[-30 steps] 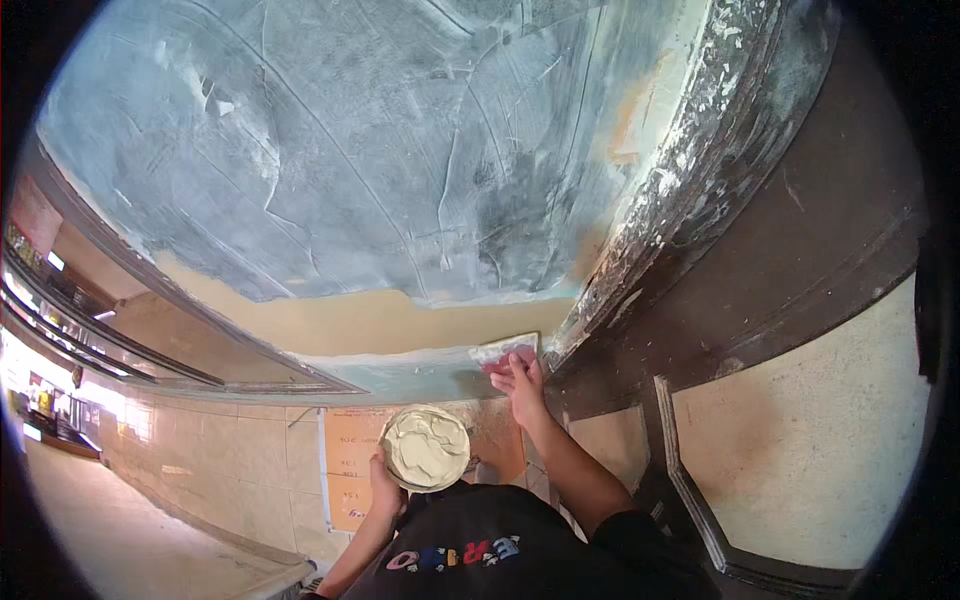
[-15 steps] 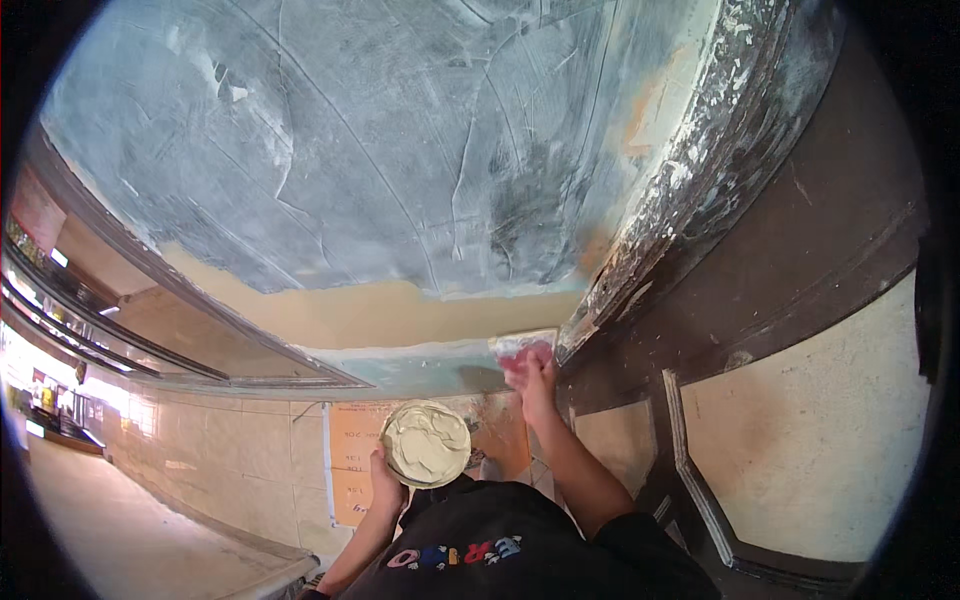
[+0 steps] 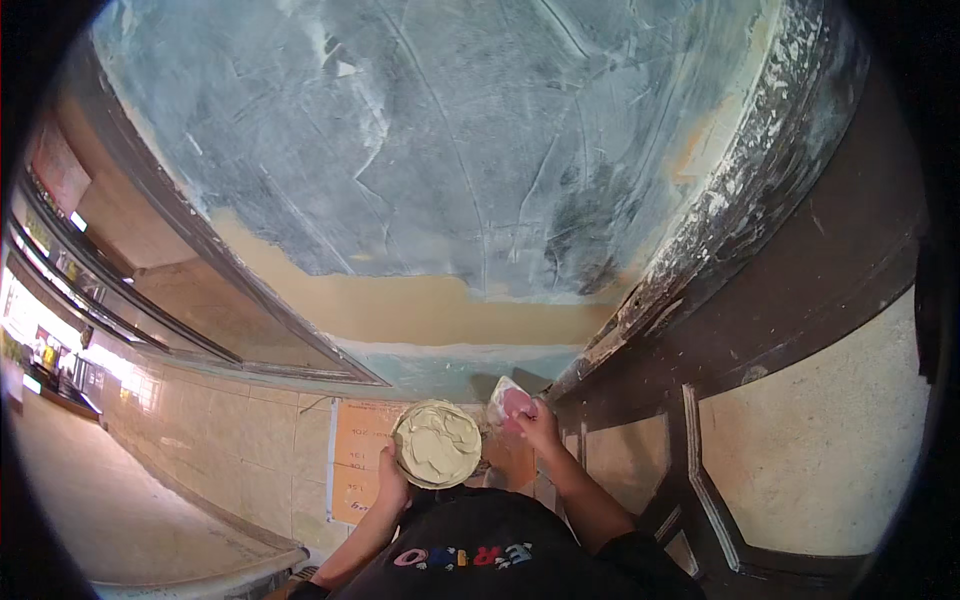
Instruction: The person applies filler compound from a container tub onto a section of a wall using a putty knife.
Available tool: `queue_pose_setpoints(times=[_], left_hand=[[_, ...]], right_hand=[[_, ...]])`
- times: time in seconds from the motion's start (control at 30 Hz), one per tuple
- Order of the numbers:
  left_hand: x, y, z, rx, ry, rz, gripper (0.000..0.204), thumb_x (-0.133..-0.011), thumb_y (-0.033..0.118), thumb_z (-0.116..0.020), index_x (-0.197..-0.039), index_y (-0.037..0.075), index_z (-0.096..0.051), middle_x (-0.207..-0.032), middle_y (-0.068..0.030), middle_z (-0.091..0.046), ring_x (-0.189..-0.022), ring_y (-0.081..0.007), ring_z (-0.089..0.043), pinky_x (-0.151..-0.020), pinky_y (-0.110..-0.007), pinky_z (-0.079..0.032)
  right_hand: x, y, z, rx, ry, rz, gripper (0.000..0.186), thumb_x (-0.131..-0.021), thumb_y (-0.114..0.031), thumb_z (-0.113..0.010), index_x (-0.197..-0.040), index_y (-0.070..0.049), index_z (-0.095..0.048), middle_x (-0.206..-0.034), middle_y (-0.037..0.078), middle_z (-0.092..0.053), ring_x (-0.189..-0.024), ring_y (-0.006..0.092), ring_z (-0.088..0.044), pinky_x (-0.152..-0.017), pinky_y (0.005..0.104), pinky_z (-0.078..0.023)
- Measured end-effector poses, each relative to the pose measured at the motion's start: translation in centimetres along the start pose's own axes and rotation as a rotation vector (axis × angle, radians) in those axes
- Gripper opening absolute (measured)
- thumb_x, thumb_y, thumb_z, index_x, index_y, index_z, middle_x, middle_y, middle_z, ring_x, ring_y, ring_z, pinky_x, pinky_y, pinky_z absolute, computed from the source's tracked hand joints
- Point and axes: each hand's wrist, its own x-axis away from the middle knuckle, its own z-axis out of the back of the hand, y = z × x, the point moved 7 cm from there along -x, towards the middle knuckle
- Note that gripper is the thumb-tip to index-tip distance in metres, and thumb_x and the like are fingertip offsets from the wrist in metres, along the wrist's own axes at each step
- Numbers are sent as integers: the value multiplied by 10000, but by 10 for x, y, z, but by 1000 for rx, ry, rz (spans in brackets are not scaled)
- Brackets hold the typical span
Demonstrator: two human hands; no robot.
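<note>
My left hand [image 3: 393,478] is closed on the side of a round container [image 3: 437,447] full of cream-coloured paste. My right hand [image 3: 536,425] grips a pink flat spreader [image 3: 516,400] smeared with pale paste, just right of the container and below the wall band. The wall [image 3: 450,150] is coated in streaky grey-blue filler, with a beige band [image 3: 400,305] and a pale blue-green strip [image 3: 445,365] along its lower part.
A dark weathered frame [image 3: 735,185] borders the wall at right, beside brown panelling [image 3: 820,290] with cream insets. Tiles [image 3: 240,430] and an orange sheet [image 3: 355,465] lie below. A pale ledge [image 3: 130,500] and dark-railed shelving [image 3: 70,260] are at left.
My right hand has drawn the spreader down off the lower wall strip, tilting it toward the container. My left hand and container appear slightly farther right; the whole view has shifted a little.
</note>
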Motion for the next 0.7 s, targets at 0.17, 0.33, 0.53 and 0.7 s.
queue_pose_setpoints(times=[0.17,0.33,0.53,0.7], left_hand=[[0,6,13,46,11,9,543,-933,395,-231,-1252,-16,-386,-1227,-175,-483,-1131,-272,-473,-974,-375,-368],[-1,16,33,37,-42,-15,555,-921,407,-248,-1242,-18,-403,-1217,-166,-494,-1121,-265,-478,-961,-360,-375],[0,48,84,49,-12,-25,515,-916,373,-285,-1249,0,-403,-1237,-156,-479,-1151,-252,-454,-986,-369,-338],[-4,79,110,47,-107,-38,532,-916,388,-283,-1253,-7,-400,-1251,-158,-472,-1162,-256,-448,-994,-366,-330]], right_hand=[[-1,-85,6,489,69,326,187,-751,-162,-609,-849,-6,-580,-762,164,-572,-695,332,-567,-640,404,-455],[-1,-151,-25,671,-29,582,136,-744,-119,-579,-864,-61,-604,-816,145,-547,-811,330,-521,-719,430,-436],[4,-222,-91,808,-52,851,142,-745,-112,-578,-878,-70,-607,-839,102,-547,-831,303,-526,-714,416,-441],[0,-304,-144,1012,1,1002,146,-711,-113,-587,-855,-86,-590,-823,68,-536,-852,278,-519,-730,409,-439]])
